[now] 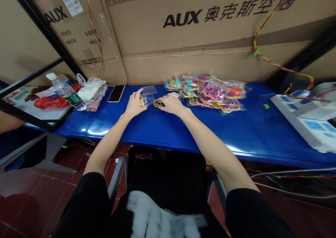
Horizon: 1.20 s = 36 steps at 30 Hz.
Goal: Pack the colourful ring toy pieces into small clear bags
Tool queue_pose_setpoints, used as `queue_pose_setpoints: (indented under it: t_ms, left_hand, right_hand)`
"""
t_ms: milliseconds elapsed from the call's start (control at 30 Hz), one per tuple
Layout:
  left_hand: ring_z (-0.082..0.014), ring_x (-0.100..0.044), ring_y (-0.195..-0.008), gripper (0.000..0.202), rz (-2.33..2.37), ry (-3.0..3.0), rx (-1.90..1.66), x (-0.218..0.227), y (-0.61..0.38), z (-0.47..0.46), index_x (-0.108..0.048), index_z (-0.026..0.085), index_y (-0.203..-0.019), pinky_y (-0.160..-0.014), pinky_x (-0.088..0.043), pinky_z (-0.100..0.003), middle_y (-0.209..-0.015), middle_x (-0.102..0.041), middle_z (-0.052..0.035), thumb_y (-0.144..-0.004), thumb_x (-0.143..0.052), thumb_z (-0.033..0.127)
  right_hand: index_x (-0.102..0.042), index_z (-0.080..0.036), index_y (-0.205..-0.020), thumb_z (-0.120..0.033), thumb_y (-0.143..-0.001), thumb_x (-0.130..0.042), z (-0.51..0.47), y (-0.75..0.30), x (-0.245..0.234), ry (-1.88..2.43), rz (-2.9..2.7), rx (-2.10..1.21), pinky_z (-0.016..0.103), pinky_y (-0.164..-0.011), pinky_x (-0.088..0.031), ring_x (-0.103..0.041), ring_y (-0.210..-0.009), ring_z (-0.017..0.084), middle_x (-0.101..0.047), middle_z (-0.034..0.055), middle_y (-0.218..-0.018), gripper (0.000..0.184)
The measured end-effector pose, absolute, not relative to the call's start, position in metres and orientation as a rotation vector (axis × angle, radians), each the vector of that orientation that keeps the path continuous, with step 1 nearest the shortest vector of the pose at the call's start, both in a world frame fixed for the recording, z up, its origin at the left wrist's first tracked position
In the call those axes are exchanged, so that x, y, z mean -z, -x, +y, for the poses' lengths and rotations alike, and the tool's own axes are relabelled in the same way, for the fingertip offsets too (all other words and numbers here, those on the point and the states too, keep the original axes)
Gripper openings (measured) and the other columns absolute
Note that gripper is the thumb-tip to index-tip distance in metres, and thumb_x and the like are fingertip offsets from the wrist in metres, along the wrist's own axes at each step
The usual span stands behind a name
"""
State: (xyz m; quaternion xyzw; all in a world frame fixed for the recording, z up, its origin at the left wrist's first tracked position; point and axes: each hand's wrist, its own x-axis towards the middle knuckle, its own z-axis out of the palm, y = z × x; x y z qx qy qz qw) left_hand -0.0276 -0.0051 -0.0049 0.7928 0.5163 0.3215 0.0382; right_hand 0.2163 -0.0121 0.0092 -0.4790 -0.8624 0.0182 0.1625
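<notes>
My left hand (pixel 134 104) is closed on a small clear plastic bag (pixel 149 95) whose upper part stands away from the fingers. Yellow pieces (pixel 141 100) show in the bag close to my left fingertips. Just to the right, my right hand (pixel 172 104) has its fingers curled over yellow ring-shaped pieces (pixel 158 104) near the tabletop. A gap of blue table separates the two hands. Beyond my right hand lies a heap of filled clear bags (pixel 210 92) with bright purple, orange, green and red pieces inside.
A phone (pixel 116 93) lies left of my hands on the blue table (pixel 157 133). Further left are a tissue pack (pixel 91 87) and a water bottle (pixel 67 91). At right stand a white device (pixel 307 115) and a green scrap (pixel 266 106). Cardboard (pixel 189 38) backs the table.
</notes>
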Motion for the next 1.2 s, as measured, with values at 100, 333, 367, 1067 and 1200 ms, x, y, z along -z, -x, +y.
queue_pose_setpoints:
  t_ms: [100, 333, 367, 1067, 1200]
  left_hand:
    - [-0.0349, -0.055, -0.121, 0.107, 1.581, -2.453, -0.948, 0.001, 0.028, -0.006, -0.033, 0.028, -0.158, -0.113, -0.045, -0.06, -0.133, -0.053, -0.0117, -0.066, -0.087, 0.018]
    - [-0.0329, -0.056, -0.116, 0.115, 1.574, -2.482, -0.859, -0.003, 0.03, -0.007, -0.03, 0.028, -0.161, -0.112, -0.044, -0.058, -0.127, -0.058, -0.009, -0.063, -0.09, 0.024]
    - [-0.0325, -0.056, -0.114, 0.114, 1.584, -2.476, -0.857, -0.003, 0.03, -0.007, -0.031, 0.027, -0.161, -0.111, -0.045, -0.058, -0.125, -0.059, -0.0089, -0.064, -0.09, 0.025]
    - [-0.0347, -0.053, -0.122, 0.108, 1.437, -2.61, -0.895, -0.002, 0.012, -0.015, -0.034, 0.028, -0.159, -0.112, -0.042, -0.054, -0.135, -0.056, -0.0107, -0.064, -0.085, 0.019]
    - [-0.033, -0.054, -0.118, 0.107, 1.432, -2.556, -0.923, -0.003, 0.013, -0.016, -0.034, 0.028, -0.159, -0.111, -0.043, -0.053, -0.129, -0.058, -0.0096, -0.065, -0.084, 0.018]
  right_hand:
    - [-0.072, -0.014, -0.129, -0.015, -0.094, -0.061, -0.015, -0.204, -0.002, 1.458, -2.426, -0.038, 0.041, -0.097, -0.048, -0.065, -0.111, 0.031, -0.073, 0.0174, -0.118, 0.037]
    - [-0.076, -0.019, -0.12, -0.011, -0.089, -0.063, -0.005, -0.21, -0.007, 1.456, -2.155, -0.289, 0.035, -0.083, -0.053, -0.071, -0.094, 0.025, -0.077, 0.0096, -0.105, 0.035]
    - [-0.077, -0.019, -0.116, -0.011, -0.089, -0.063, -0.001, -0.214, -0.009, 1.438, -2.084, -0.329, 0.034, -0.082, -0.053, -0.072, -0.089, 0.023, -0.078, 0.0082, -0.099, 0.032]
    - [-0.078, -0.017, -0.094, -0.027, -0.084, -0.071, -0.015, -0.202, -0.022, 1.161, -1.723, -0.835, 0.024, -0.047, -0.047, -0.061, -0.054, 0.012, -0.078, 0.0065, -0.088, 0.015]
    - [-0.074, -0.016, -0.088, -0.028, -0.081, -0.075, -0.015, -0.202, -0.022, 1.103, -1.662, -0.942, 0.022, -0.044, -0.045, -0.054, -0.047, 0.008, -0.075, 0.0048, -0.084, 0.014]
